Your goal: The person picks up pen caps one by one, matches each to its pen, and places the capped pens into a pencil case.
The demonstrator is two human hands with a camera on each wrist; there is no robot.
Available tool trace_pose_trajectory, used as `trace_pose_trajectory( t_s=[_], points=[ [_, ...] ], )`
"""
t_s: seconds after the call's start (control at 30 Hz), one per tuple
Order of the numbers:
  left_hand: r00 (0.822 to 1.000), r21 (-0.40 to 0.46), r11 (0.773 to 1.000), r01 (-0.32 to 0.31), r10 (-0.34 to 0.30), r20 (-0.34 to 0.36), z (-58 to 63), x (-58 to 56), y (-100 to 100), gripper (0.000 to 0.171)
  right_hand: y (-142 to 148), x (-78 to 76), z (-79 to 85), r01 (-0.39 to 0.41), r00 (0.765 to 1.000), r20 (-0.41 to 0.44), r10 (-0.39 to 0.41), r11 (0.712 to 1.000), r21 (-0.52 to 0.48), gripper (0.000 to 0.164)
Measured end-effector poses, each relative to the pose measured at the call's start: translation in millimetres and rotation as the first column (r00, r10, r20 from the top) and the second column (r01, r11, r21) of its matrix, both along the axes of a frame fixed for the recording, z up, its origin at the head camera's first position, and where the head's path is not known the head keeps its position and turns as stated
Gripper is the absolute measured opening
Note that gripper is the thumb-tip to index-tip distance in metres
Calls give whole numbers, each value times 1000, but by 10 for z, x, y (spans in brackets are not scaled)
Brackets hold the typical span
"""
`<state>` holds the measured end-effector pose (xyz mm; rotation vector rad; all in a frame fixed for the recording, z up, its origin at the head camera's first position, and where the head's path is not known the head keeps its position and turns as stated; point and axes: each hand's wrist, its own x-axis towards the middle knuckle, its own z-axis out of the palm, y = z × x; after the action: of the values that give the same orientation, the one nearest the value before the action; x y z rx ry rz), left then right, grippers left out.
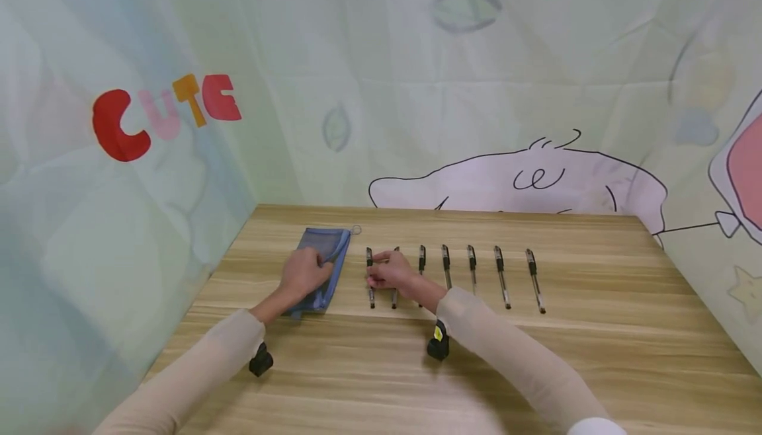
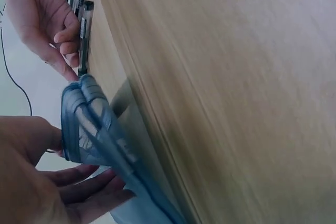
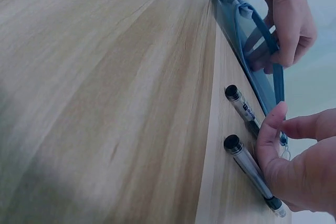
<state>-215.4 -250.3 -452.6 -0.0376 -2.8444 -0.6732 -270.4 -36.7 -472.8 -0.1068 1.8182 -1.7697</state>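
Observation:
A blue mesh zip pouch [image 1: 324,240] lies on the table's left part. My left hand [image 1: 305,271] holds its zipped edge up between thumb and fingers; in the left wrist view the fingers [image 2: 89,187] spread against the mesh below the zip. Just right of the pouch, my right hand [image 1: 393,271] reaches over the leftmost black-capped gel pen [image 1: 372,297], its fingertips right at the barrel. That pen lies along the table, and its side toward the pouch shows uncovered in the left wrist view. A second pen [image 3: 249,166] lies under the right hand.
Several more matching pens stretch rightward in a spaced row, up to the last pen [image 1: 536,281]. The wooden table [image 1: 357,382] meets a printed cloth backdrop [image 1: 309,157] at its back and left. Black wrist devices [image 1: 438,346] hang below both sleeves.

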Motion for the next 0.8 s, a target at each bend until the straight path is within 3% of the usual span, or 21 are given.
trace_pose_trajectory(
  t_s=[0.17, 0.3, 0.37, 0.47, 0.53, 0.57, 0.8],
  points=[
    [999, 25, 1000, 0, -1, 41, -14, 0, -74, 48, 3, 11, 10, 3, 1000, 0, -3, 1000, -1, 47],
    [990, 145, 987, -65, 45, 132, -58, 28, -184, 33, 12, 36, 27, -2, 1000, -5, 3, 1000, 6, 47],
    [975, 266, 956, -126, 71, 210, -92, 53, -240, 28, 12, 43, 28, -6, 1000, -9, 7, 1000, 14, 47],
    [951, 442, 873, -206, 74, 299, -154, 91, -309, 36, 7, 44, 24, -12, 1000, -20, 13, 999, 31, 47],
    [946, 505, 831, -234, 74, 316, -192, 99, -337, 38, -4, 26, 15, -22, 999, -39, 24, 999, 49, 49],
    [947, 519, 822, -235, 73, 313, -207, 99, -344, 38, -11, 14, 12, -27, 998, -57, 31, 998, 63, 50],
    [961, 487, 840, -240, 134, 241, -271, 114, -287, 34, -48, -56, 23, -37, 969, -231, 91, 973, 227, 59]
  ],
)
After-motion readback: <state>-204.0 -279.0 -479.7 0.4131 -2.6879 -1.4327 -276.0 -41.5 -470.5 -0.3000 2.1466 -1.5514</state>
